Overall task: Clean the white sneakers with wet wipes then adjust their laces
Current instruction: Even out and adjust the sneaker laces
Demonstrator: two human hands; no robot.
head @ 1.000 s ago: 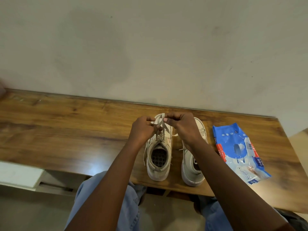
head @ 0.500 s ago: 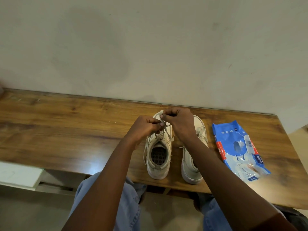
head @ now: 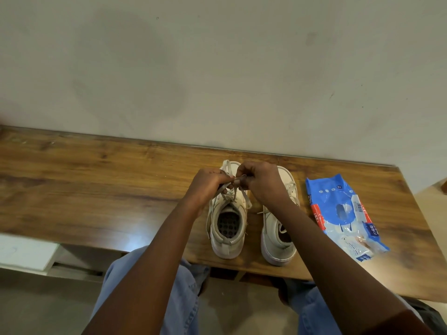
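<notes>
Pretty dim, warm indoor light overall, colours kinda muddy. The wall [head: 217, 68] is unevenly lit, with big darker blotches across its left half. There's 1 whitish glare patch on the wooden table [head: 96, 189] near the front edge, just beside the left forearm [head: 164, 250], so the light seems to sit overhead. The plastic wipes pack [head: 343, 213] throws small shiny highlights. Shadows are soft and faint. The wide-angle bend is obvious: the table's back edge bows and sags toward the right. The laces [head: 244, 198] look a bit smeared where they're pinched, and the far left edge is blurry
</notes>
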